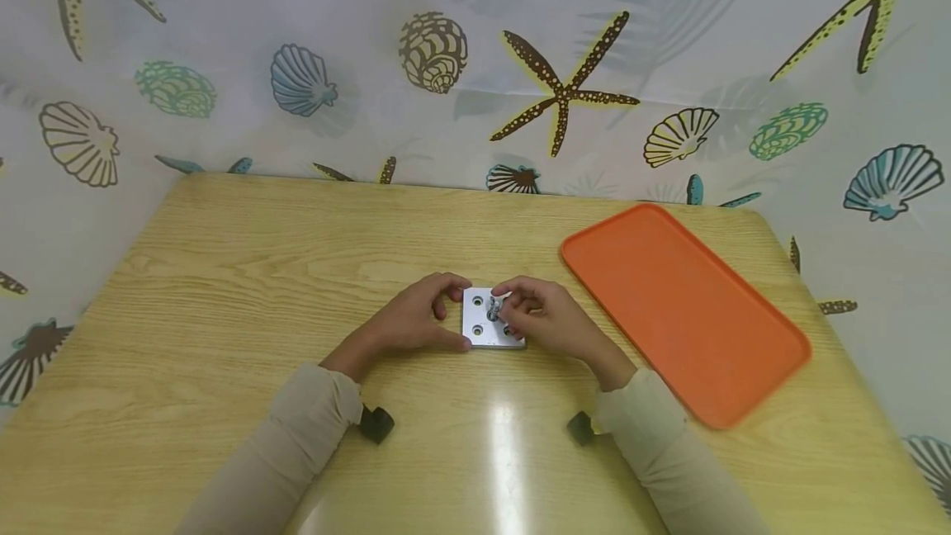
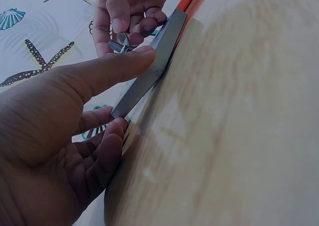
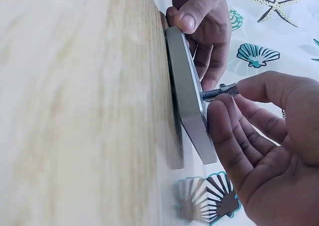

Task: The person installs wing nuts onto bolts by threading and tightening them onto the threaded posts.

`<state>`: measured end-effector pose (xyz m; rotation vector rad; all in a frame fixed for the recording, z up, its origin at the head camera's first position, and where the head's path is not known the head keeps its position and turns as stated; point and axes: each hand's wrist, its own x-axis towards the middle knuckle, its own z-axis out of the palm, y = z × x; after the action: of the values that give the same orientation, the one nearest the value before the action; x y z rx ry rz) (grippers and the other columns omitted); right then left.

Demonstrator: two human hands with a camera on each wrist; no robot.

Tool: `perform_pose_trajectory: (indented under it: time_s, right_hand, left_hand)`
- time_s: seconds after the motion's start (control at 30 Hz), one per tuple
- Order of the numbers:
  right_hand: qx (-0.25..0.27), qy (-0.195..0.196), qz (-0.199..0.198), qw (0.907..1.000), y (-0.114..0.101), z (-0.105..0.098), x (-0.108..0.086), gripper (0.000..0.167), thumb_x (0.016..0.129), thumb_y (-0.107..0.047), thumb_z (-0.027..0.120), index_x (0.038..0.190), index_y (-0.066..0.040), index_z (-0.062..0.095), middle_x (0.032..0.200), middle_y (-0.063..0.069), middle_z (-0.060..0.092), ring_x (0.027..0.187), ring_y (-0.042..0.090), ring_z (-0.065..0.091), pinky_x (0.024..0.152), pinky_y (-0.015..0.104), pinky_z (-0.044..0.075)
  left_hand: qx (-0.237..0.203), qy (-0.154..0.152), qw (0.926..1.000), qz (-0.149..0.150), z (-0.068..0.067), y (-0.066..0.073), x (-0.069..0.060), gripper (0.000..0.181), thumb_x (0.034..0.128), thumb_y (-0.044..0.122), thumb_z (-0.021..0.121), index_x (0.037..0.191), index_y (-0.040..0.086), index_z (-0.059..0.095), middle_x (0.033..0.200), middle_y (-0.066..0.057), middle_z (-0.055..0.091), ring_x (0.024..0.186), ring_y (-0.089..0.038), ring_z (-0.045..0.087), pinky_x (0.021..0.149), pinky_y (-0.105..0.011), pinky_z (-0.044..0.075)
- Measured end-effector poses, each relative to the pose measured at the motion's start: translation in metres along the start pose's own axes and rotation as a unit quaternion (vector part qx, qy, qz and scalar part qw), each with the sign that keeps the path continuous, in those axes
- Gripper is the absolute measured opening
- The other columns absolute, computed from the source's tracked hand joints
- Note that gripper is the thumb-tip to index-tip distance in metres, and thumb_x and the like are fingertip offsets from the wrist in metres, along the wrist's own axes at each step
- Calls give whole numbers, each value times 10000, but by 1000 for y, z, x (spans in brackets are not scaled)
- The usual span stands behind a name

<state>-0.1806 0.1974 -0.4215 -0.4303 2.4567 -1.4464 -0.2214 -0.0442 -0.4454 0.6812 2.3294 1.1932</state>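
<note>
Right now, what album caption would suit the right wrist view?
Right hand holding a threaded fastener at the face of a metal plate, whose edge the left hand grips.

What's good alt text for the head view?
A left hand grips a metal plate while the right hand pinches a small bolt at its middle. An orange tray lies to the right on a wood-grain table.

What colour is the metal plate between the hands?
Silvery grey; the plate shows best in the head view.
</note>
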Motion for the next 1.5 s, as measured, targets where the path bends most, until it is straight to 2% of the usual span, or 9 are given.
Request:
perform_pose_trajectory:
  time_s: [0.27,0.57,0.7,0.97,1.3,1.5]
  right_hand:
    - [-190,-85,-150,9997,1,1,0,295,944,-57,634,1238,-42,655,884,139,679,707,148,608,601,227,501]
    - [-273,61,-287,9992,-1,-1,-2,248,934,-42,638,1180,-17,652,871,141,678,708,130,607,612,230,509]
    - [-256,165,-204,9993,-1,-1,-2,225,934,-43,634,1156,-10,653,888,151,680,740,149,610,631,225,513]
    - [-276,333,-139,9990,-1,-1,-1,143,930,-50,642,1064,-10,673,953,135,695,843,163,615,750,209,521]
    - [-158,369,97,9991,1,0,-1,122,953,-36,604,1030,10,687,974,177,702,811,171,628,698,192,514]
    - [-93,300,58,9995,0,0,-1,122,964,-43,610,1043,20,677,926,181,690,766,167,611,671,196,508]
  left_hand:
    - [6,31,10000,-90,1,-1,-2,817,726,302,903,1422,165,499,1224,-6,562,917,-177,491,797,-320,423]
    - [30,51,10000,44,1,0,-1,810,731,303,901,1420,156,501,1218,-8,559,913,-170,489,790,-312,421]
    - [46,47,9999,106,0,2,-1,810,730,301,901,1417,146,502,1213,-16,559,909,-166,490,792,-305,419]
    - [-19,57,9999,104,0,2,-1,814,722,283,907,1413,135,505,1208,-28,559,905,-171,486,801,-313,418]
    - [-9,64,9999,77,0,0,-1,817,721,297,907,1414,143,504,1209,-22,560,900,-165,485,795,-299,415]
    - [-46,44,10000,60,0,1,-1,811,725,279,905,1416,140,503,1204,-23,555,905,-173,482,799,-318,414]
